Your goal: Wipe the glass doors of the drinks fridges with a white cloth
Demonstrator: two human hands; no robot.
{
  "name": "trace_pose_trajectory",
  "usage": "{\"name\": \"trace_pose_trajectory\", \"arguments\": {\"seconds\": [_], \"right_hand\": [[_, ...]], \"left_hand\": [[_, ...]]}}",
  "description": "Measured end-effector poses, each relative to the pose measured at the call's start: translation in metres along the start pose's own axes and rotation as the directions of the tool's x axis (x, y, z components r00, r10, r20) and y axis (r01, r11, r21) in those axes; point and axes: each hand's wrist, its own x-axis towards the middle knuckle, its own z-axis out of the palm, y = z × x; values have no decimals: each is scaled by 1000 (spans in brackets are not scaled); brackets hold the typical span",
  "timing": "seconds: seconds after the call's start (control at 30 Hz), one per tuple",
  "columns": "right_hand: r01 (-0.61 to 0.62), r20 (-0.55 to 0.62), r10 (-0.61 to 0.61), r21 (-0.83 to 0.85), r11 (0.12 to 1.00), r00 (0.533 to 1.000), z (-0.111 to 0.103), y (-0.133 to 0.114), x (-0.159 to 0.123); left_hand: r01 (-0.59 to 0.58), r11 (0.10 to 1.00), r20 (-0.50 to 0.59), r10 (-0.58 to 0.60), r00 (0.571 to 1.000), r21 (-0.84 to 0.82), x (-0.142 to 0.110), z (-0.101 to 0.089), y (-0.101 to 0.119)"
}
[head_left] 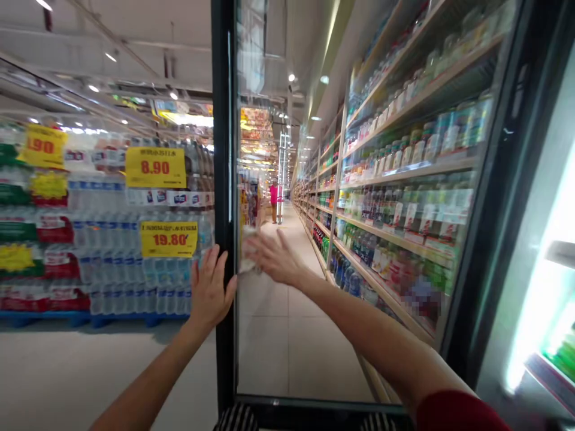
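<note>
Hands splay, left [209, 293] on door frame [223, 179], right [277, 257] over blurred cloth [247, 264]

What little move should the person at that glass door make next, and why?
Perhaps slide the right hand down the glass: a pale, blurred cloth seems to be under its fingers there, and the left hand rests on the black door frame.

At centre, the door pane [350, 203] is glossy, mirror-smooth glass; its door frame [224, 203] has a dull sheen. At left, matt paper price signs [156, 168], clear plastic bottles [110, 239]; lower right, a cloth sleeve [458, 411].
</note>
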Motion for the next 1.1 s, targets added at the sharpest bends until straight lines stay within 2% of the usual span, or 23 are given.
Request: {"name": "trace_pose_trajectory", "arguments": {"seconds": [0.07, 0.13, 0.17, 0.23, 0.3, 0.33, 0.4, 0.47, 0.5, 0.53, 0.6, 0.67, 0.7, 0.73, 0.8, 0.83, 0.87, 0.9, 0.93, 1.0, 1.03, 1.07, 1.1], "right_hand": [[-273, -90, 269, -34, 961, 959, -17, 27, 17], [-409, -136, 402, -31, 912, 906, -31, 42, 27], [-382, -122, 376, -27, 924, 919, -35, 44, 28], [-129, -29, 129, -17, 991, 991, -36, 41, 21], [90, 38, -90, -6, 996, 995, -35, 42, 14], [93, 36, -93, -16, 996, 995, -35, 46, 13], [-131, -46, 129, -59, 990, 991, -40, 61, 18], [-422, -161, 406, -80, 903, 899, -49, 76, 22], [-483, -189, 462, -81, 872, 867, -54, 81, 20], [-483, -188, 462, -84, 872, 866, -57, 84, 15], [-345, -126, 332, -94, 934, 935, -64, 88, -8], [-345, -132, 329, -125, 930, 935, -71, 100, -41], [-446, -189, 417, -147, 883, 889, -76, 109, -58], [-584, -274, 532, -160, 796, 801, -82, 120, -74], [-819, -441, 707, -134, 558, 554, -93, 139, -97], [-875, -485, 742, -115, 471, 463, -96, 144, -103], [-896, -500, 755, -111, 430, 424, -98, 145, -107], [-890, -487, 754, -126, 438, 440, -97, 142, -110], [-847, -436, 733, -163, 506, 522, -95, 137, -113], [-646, -245, 599, -235, 726, 762, -91, 128, -124], [-569, -172, 542, -243, 786, 823, -92, 127, -134], [-571, -158, 549, -244, 784, 821, -93, 131, -147], [-661, -213, 626, -235, 713, 750, -97, 138, -161]], "left_hand": [[-20, 1000, -37, 19, 999, -8, 19, 0, 4], [-42, 999, -79, 40, 996, -23, 38, 0, 9], [-50, 998, -99, 46, 994, -32, 47, -1, 11], [-57, 997, -131, 51, 990, -43, 61, -1, 14], [-63, 997, -153, 55, 987, -45, 73, -1, 16], [-66, 997, -158, 58, 986, -44, 78, -1, 16], [-75, 996, -165, 67, 984, -43, 89, 0, 18], [-90, 995, -178, 80, 981, -52, 100, 2, 23], [-102, 993, -182, 89, 979, -61, 105, 3, 26], [-117, 991, -182, 103, 978, -71, 110, 5, 29], [-146, 985, -168, 130, 977, -87, 118, 8, 37], [-162, 982, -145, 148, 978, -93, 125, 12, 44], [-162, 982, -137, 149, 979, -94, 129, 15, 48], [-159, 982, -130, 146, 981, -98, 132, 18, 52], [-145, 983, -115, 132, 985, -114, 139, 24, 60], [-134, 984, -107, 121, 987, -121, 142, 28, 64], [-124, 985, -99, 113, 989, -122, 144, 32, 69], [-117, 986, -94, 106, 990, -120, 145, 37, 73], [-114, 987, -88, 105, 991, -112, 146, 41, 77], [-124, 988, -81, 117, 990, -91, 145, 50, 82], [-131, 988, -81, 124, 989, -84, 143, 53, 82], [-136, 987, -82, 130, 988, -82, 141, 56, 82], [-136, 987, -86, 129, 988, -84, 140, 58, 82]]}}
